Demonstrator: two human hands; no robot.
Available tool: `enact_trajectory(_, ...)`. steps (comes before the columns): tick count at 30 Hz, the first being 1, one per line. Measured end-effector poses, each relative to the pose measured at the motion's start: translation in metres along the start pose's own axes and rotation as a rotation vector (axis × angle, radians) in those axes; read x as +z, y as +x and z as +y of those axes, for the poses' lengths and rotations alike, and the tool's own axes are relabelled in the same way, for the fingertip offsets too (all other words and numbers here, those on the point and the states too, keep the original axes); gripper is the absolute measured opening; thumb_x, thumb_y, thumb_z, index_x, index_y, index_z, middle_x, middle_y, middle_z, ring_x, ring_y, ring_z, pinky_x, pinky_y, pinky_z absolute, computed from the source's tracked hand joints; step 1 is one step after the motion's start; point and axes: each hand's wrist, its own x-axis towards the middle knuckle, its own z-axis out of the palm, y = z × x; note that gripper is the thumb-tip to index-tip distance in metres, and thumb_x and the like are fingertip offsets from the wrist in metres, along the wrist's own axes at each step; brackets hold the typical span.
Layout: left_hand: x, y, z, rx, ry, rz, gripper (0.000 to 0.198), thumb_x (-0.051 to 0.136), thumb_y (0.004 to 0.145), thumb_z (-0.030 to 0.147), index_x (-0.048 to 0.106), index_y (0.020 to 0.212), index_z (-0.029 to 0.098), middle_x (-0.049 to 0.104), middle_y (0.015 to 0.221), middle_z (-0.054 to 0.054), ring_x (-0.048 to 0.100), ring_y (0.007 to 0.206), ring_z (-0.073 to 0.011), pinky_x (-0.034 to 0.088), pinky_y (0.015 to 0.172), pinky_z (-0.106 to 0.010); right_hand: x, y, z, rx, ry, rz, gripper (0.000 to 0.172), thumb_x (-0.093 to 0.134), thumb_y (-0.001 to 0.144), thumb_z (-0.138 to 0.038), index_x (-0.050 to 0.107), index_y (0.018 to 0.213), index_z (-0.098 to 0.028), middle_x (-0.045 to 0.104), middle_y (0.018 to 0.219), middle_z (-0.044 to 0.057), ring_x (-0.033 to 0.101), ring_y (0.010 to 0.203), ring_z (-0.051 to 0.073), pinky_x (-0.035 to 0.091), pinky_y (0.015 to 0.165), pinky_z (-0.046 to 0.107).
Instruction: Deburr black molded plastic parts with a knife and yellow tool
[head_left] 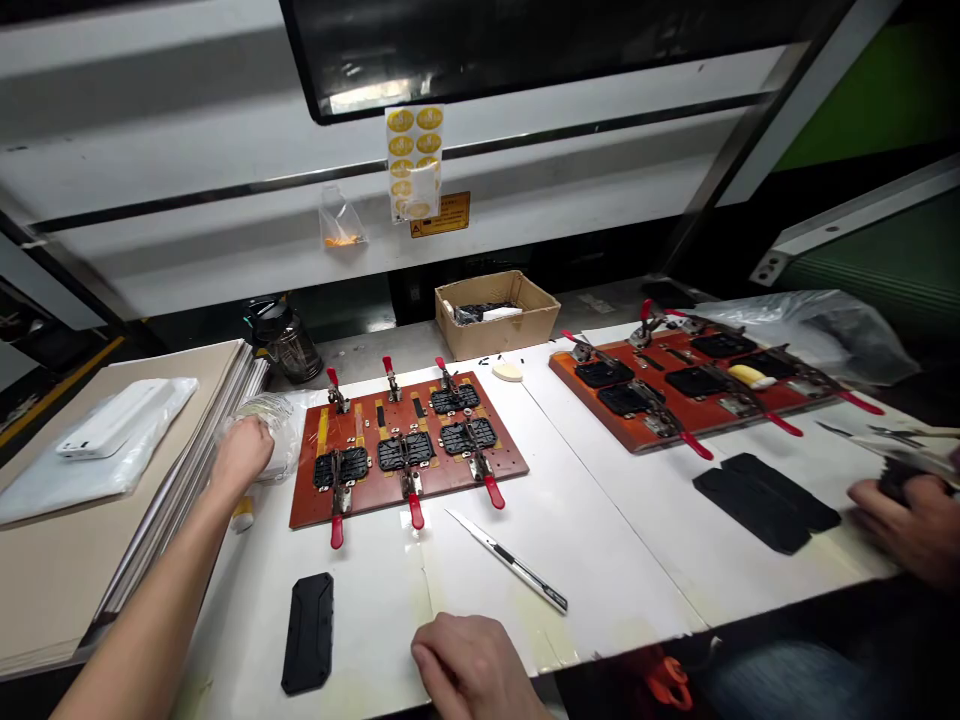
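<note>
Well, my left grip closes lightly on the clear plastic film beside the red clamping board; it's soft and slippery, so I'd pinch its gathered edge. My right grip rests empty near the utility knife.

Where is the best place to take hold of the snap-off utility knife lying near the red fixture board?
Grip the snap-off utility knife by its lower-right half, coming from above with the right hand. It lies flat on the white table, that slim handle end nearest the hand, while the pointed metal end aims up-left toward the fixture board.
</note>
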Motion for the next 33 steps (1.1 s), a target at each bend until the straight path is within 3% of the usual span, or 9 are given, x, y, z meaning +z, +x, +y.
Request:
enact_trajectory(4, -0.014, -0.050, -0.003, -0.050, -0.156, 0.039, 0.037, 0.050, 0.096, 0.041, 0.050, 0.066, 0.020, 0.045, 0.060, 0.003, 0.045, 0.059, -0.0154, 0.036, 0.059, -0.028, 0.000, 0.004, -0.015, 0.202, 0.194, 0.130, 0.022, 0.046, 0.101, -0.027, 0.065, 0.089, -0.021, 0.067, 0.078, 0.001, 0.060, 0.067, 0.014, 0.042, 0.063, 0.025)
enact_trajectory(7, -0.018, -0.101, 0.007, -0.012, -0.365, -0.032, 0.044, 0.045, 0.095, 0.049, 0.042, 0.061, 0.021, 0.037, 0.055, 0.004, 0.040, 0.055, -0.0143, 0.028, 0.054, -0.027, 0.004, 0.031, -0.044, 0.326, 0.385, 0.390, 0.029, 0.043, 0.105, -0.034, 0.062, 0.085, -0.022, 0.060, 0.075, -0.001, 0.056, 0.068, 0.014, 0.043, 0.066, 0.024)
enact_trajectory(9, -0.017, -0.135, 0.016, 0.021, -0.497, -0.109, 0.045, 0.044, 0.094, 0.053, 0.042, 0.062, 0.021, 0.037, 0.057, 0.004, 0.038, 0.055, -0.0131, 0.028, 0.053, -0.026, 0.008, 0.056, -0.066, 0.299, 0.407, 0.450, 0.024, 0.046, 0.104, -0.035, 0.062, 0.092, -0.022, 0.062, 0.083, 0.001, 0.058, 0.076, 0.015, 0.045, 0.072, 0.025)
enact_trajectory(11, -0.017, -0.162, 0.022, 0.052, -0.601, -0.202, 0.046, 0.045, 0.093, 0.056, 0.043, 0.064, 0.021, 0.038, 0.058, 0.004, 0.037, 0.055, -0.0125, 0.029, 0.053, -0.025, 0.013, 0.080, -0.083, 0.280, 0.345, 0.341, 0.019, 0.059, 0.096, -0.035, 0.060, 0.112, -0.023, 0.065, 0.107, 0.004, 0.060, 0.094, 0.018, 0.046, 0.082, 0.027)
enact_trajectory(13, -0.017, -0.183, 0.023, 0.075, -0.678, -0.288, 0.046, 0.045, 0.094, 0.058, 0.044, 0.065, 0.021, 0.039, 0.059, 0.004, 0.037, 0.055, -0.0122, 0.031, 0.052, -0.024, 0.020, 0.098, -0.092, 0.315, 0.247, 0.149, 0.036, 0.069, 0.088, -0.031, 0.058, 0.122, -0.025, 0.066, 0.116, 0.005, 0.062, 0.101, 0.020, 0.046, 0.084, 0.029)
enact_trajectory(17, -0.020, -0.213, 0.013, 0.070, -0.757, -0.366, 0.045, 0.045, 0.096, 0.056, 0.043, 0.068, 0.021, 0.039, 0.060, 0.005, 0.036, 0.057, -0.0118, 0.033, 0.054, -0.023, 0.038, 0.110, -0.094, 0.391, 0.171, -0.013, 0.005, 0.058, 0.091, -0.023, 0.062, 0.095, -0.023, 0.070, 0.081, 0.000, 0.064, 0.076, 0.018, 0.041, 0.068, 0.026)
enact_trajectory(21, -0.019, -0.238, 0.000, 0.062, -0.857, -0.391, 0.032, 0.065, 0.089, 0.050, 0.048, 0.087, 0.023, 0.048, 0.075, 0.004, 0.047, 0.067, -0.0122, 0.040, 0.062, -0.021, 0.053, 0.106, -0.098, 0.411, 0.226, -0.047, 0.004, 0.056, 0.090, -0.020, 0.058, 0.087, -0.022, 0.067, 0.073, -0.002, 0.063, 0.068, 0.015, 0.038, 0.060, 0.021)
enact_trajectory(26, -0.020, -0.261, -0.021, 0.041, -0.835, -0.303, 0.022, 0.062, 0.092, 0.044, 0.059, 0.098, 0.023, 0.059, 0.089, 0.000, 0.058, 0.078, -0.0148, 0.048, 0.072, -0.023, 0.061, 0.099, -0.101, 0.385, 0.290, -0.165, 0.008, 0.053, 0.093, -0.022, 0.057, 0.086, -0.022, 0.065, 0.065, -0.005, 0.062, 0.057, 0.011, 0.037, 0.053, 0.018)
enact_trajectory(33, -0.037, -0.274, -0.051, 0.088, -0.547, -0.141, 0.022, 0.065, 0.088, 0.046, 0.069, 0.096, 0.025, 0.068, 0.085, 0.000, 0.062, 0.075, -0.0161, 0.047, 0.071, -0.023, 0.066, 0.090, -0.109, 0.281, 0.153, -0.132, 0.010, 0.059, 0.091, -0.018, 0.063, 0.099, -0.023, 0.069, 0.078, -0.003, 0.064, 0.073, 0.015, 0.037, 0.066, 0.023)
